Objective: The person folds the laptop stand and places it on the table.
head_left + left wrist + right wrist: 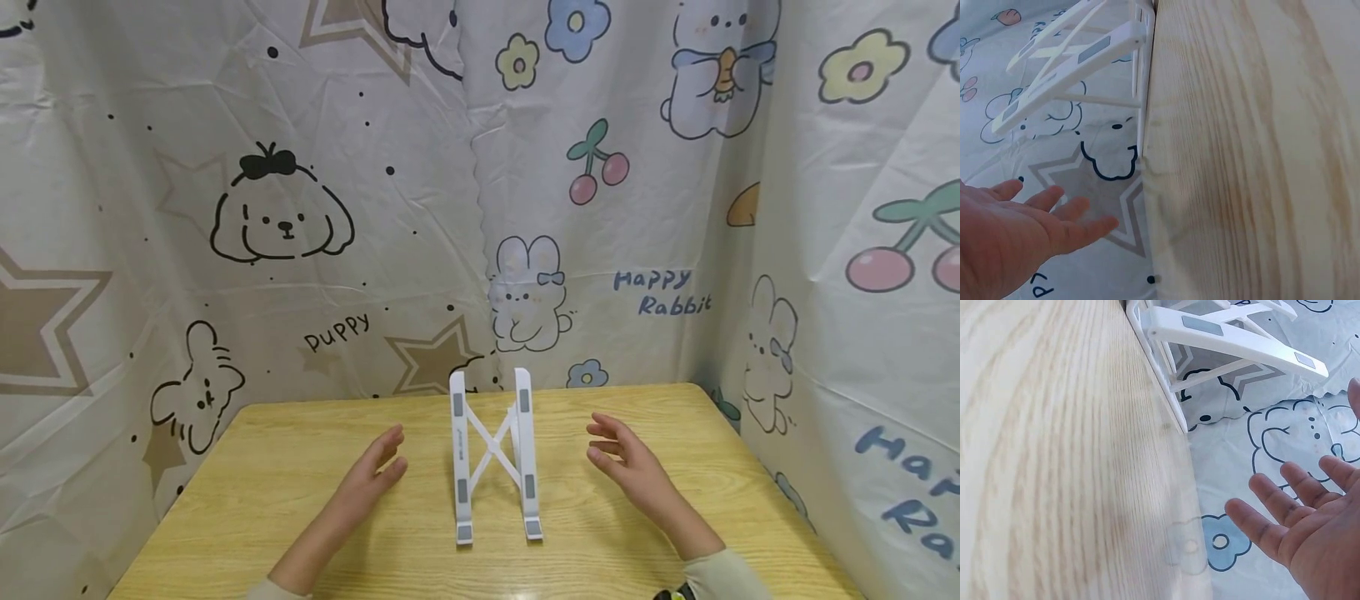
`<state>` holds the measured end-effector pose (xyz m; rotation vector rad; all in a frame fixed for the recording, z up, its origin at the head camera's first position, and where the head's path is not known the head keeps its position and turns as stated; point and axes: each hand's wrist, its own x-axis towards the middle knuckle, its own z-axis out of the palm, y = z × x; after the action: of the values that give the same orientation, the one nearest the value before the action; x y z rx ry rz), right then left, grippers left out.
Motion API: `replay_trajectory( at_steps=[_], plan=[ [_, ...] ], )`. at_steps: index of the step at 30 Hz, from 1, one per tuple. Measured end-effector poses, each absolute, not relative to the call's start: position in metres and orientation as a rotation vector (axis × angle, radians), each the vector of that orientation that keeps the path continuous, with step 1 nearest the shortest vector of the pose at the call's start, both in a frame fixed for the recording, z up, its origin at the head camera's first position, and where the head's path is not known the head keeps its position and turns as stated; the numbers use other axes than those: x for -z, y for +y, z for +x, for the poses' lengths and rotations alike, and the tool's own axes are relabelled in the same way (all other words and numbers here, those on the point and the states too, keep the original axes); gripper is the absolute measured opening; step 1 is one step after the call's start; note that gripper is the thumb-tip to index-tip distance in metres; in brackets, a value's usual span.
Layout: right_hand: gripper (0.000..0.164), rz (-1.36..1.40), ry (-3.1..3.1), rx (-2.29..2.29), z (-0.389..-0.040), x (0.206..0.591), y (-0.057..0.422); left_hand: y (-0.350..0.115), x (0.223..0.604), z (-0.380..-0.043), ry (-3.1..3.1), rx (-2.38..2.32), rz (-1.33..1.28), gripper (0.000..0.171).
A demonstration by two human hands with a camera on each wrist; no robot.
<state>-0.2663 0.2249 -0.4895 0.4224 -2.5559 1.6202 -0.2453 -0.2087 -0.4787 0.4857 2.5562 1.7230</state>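
On the tabletop (300, 475) a white folding laptop stand (495, 458) is seen upright and unfolded — untouched, flanked by the left hand (375, 475) and right hand (626, 462), fingers relaxed, nothing gripped.

The folding stand (495, 454) seen between the fingers of the left hand (373, 477) and those of the right hand (628, 467) is done all in white, with little grey pads (458, 405) dotted along both its rails. The table (285, 492) under the fingertips is finished in a pale yellowish wood with darker grain streaks running through it. Beyond the fingertips, the backdrop cloth (420, 217) is printed on off-white with black-outlined puppies, tan stars, pink cherries on green stems, blue and yellow flowers and blue "Happy Rabbit" lettering, and a pale sleeve cuff (723, 577) can be made out behind the right hand.
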Motion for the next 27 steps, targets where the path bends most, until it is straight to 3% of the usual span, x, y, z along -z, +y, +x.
replay_trajectory(
  at_steps=[16, 27],
  plan=[
    [0.052, 0.368, -2.494, -1.98, -0.272, 0.495, 0.207, -0.185, 0.487, -0.254, 2.426, -1.93, 0.302, 0.061],
    [0.054, 0.453, -2.491, -2.073, -0.279, 0.503, 0.198, -0.17, 0.492, -0.258, 2.316, -1.991, 0.267, 0.057]
  ],
)
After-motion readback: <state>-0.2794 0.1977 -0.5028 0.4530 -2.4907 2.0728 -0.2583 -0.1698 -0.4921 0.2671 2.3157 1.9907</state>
